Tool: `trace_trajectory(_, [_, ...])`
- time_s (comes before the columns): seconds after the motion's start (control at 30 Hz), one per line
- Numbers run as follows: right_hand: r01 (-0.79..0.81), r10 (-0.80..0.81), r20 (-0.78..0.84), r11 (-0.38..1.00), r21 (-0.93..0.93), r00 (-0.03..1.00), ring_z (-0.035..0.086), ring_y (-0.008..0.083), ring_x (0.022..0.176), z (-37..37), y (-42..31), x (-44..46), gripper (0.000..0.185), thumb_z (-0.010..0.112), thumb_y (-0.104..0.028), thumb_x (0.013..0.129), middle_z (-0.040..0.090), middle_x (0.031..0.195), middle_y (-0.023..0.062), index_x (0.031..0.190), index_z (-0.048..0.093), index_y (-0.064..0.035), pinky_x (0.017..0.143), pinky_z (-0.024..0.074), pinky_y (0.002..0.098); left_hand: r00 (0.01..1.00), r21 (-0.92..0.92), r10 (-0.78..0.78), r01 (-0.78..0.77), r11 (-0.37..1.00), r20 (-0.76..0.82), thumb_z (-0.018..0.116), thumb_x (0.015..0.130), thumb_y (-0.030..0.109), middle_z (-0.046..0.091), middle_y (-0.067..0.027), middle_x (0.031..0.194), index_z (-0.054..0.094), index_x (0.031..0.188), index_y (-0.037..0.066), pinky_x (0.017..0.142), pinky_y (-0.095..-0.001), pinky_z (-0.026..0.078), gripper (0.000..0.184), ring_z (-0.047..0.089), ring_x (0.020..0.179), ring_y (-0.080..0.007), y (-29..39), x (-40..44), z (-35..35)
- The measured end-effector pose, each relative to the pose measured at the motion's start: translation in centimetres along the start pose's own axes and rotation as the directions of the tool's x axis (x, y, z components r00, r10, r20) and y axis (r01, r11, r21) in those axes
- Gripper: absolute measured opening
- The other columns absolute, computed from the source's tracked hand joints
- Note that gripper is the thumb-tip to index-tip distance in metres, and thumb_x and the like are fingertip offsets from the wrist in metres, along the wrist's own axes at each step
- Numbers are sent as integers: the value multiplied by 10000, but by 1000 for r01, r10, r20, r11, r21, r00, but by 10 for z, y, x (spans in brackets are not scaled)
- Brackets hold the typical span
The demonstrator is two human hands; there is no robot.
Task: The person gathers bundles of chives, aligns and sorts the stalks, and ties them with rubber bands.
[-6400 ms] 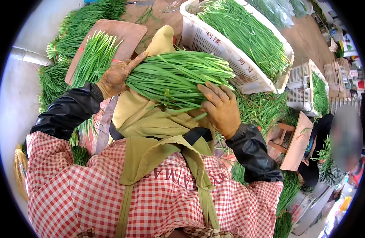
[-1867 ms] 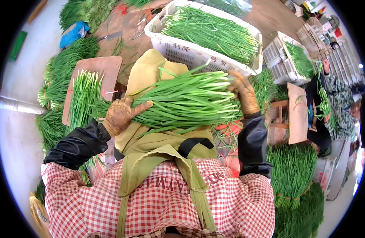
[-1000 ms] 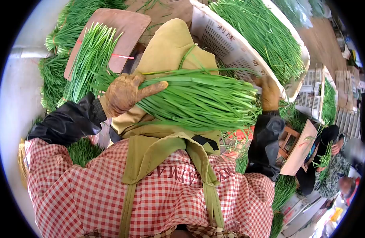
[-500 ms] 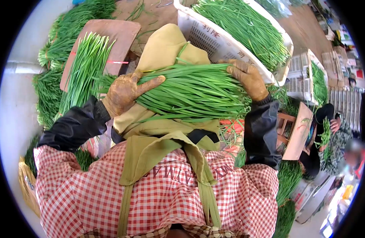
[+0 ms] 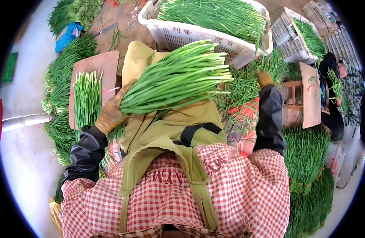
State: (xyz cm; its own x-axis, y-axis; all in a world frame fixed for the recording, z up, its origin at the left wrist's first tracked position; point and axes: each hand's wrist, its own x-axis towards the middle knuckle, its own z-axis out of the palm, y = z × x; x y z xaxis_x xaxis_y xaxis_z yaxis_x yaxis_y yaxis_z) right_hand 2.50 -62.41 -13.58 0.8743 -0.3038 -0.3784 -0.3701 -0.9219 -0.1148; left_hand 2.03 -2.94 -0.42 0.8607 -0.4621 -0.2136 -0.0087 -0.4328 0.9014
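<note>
My left hand [image 5: 112,111], in a brown glove, is wrapped round the leafy end of a large bundle of green stalks [image 5: 176,77]. The bundle lies over the olive apron [image 5: 190,115] on my lap, its pale cut ends pointing right and fanned out. Away to the right, over loose stalks [image 5: 244,87] on the floor, is my right hand [image 5: 264,79], apart from the bundle. Its fingers are mostly hidden, so what it holds, if anything, does not show. A smaller bunch [image 5: 88,95] rests on a brown board [image 5: 109,65] at the left.
A white crate [image 5: 198,37] full of stalks stands ahead, with another crate [image 5: 287,37] to its right. Stacked bundles [image 5: 305,158] lie at the right and others [image 5: 73,65] at the left. An empty-topped stool [image 5: 310,95] stands before a seated co-worker [image 5: 351,85] holding stalks.
My right hand has left the bundle and moved right, over the loose stalks. The bundle's cut ends have tilted upward in my left hand. The camera view has shifted.
</note>
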Motion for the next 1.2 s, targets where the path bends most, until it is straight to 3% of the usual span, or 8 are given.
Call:
trace_trajectory(0.2, [691,-202,-757,597,408,621,560,336,1124,-107,-154,-119,475,522,-32,819,586,1231,166,1284,523,-133,962,424,371,780,-243,-360,533,811,511,707,703,76,635,-103,832,565,1143,-9,595,-269,466,470,583,636,-146,47,4,-41])
trace_trajectory(0.37, [468,-469,10,883,15,883,604,294,1028,-34,-132,-78,512,425,67,821,618,1113,155,1278,544,-131,912,454,362,711,-308,-406,647,697,574,726,634,150,606,-125,710,556,1104,-40,427,-257,411,534,511,461,-142,-6,1,-69])
trace_trajectory(0.47, [487,-223,-456,621,615,861,578,196,1085,-109,-144,-95,502,429,77,829,616,1186,107,1281,542,-109,968,422,306,719,-472,-263,644,602,644,699,660,92,608,-155,707,548,1118,-55,386,-246,401,504,507,439,-149,20,-4,-64])
trace_trajectory(0.6, [844,-502,-747,516,146,436,656,266,902,-137,-187,-146,596,447,118,777,635,1086,122,1290,529,-174,806,510,380,697,-550,-210,684,479,685,669,686,66,607,-171,723,555,1094,-64,384,-223,403,443,502,441,-133,20,-1,-54])
trace_trajectory(0.7, [391,-357,208,908,-153,911,644,326,935,-53,-153,-112,416,483,-73,825,657,1055,141,1221,582,-155,840,494,437,719,-638,-291,695,332,631,630,716,42,612,-168,748,589,1010,-68,400,-188,406,316,503,461,-112,21,-9,-41])
trace_trajectory(0.77, [282,-238,230,942,-181,944,632,349,950,-3,-108,-85,350,479,-180,846,665,1007,168,1164,614,-119,856,487,422,697,-598,-248,709,373,673,601,735,37,616,-157,759,599,948,-75,412,-173,404,241,492,462,-103,0,-13,-41])
trace_trajectory(0.87, [198,-286,128,864,462,950,638,315,920,-21,-101,-96,320,542,-250,889,665,965,202,1105,643,-37,846,471,368,657,-587,-266,752,299,706,584,751,97,612,-121,733,598,925,-73,422,-185,375,243,459,447,-88,-9,-17,-40])
trace_trajectory(1.2, [736,-366,-645,218,641,671,589,176,949,-138,-206,-126,178,543,-103,933,673,978,84,1004,698,-48,875,441,280,686,-572,-298,722,390,663,607,734,137,632,-135,758,584,987,-92,439,-204,374,342,470,455,-96,-3,-14,-38])
